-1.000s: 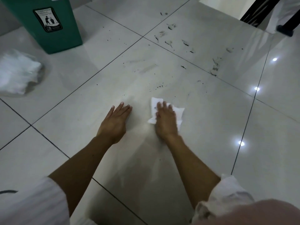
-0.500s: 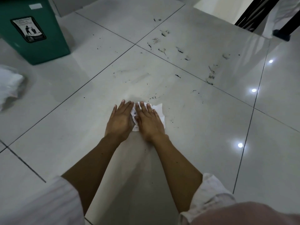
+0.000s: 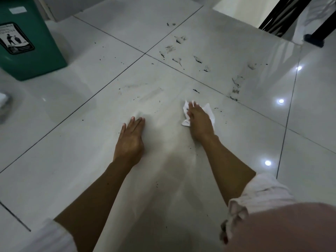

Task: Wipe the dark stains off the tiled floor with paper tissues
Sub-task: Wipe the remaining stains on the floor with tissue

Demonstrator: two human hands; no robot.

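Observation:
My right hand (image 3: 199,120) presses a crumpled white paper tissue (image 3: 209,111) flat against the pale tiled floor (image 3: 81,142), fingers stretched over it and slightly blurred. My left hand (image 3: 131,140) lies flat on the tile to its left, fingers straight, holding nothing. Dark stains (image 3: 197,60) streak the tile beyond the grout cross, and more smears (image 3: 235,88) run along the grout line to the right. Faint grey smudges (image 3: 145,91) and small black specks mark the tile just ahead of my hands.
A green waste bin (image 3: 27,44) with a litter label stands at the far left. A white bundle in clear plastic (image 3: 3,100) peeks in at the left edge. Black furniture legs (image 3: 314,39) stand at the top right. My knee (image 3: 291,228) fills the bottom right corner.
My right hand has slid the tissue away from my left hand, to the right and forward toward the stains. My left hand stays flat on the tile.

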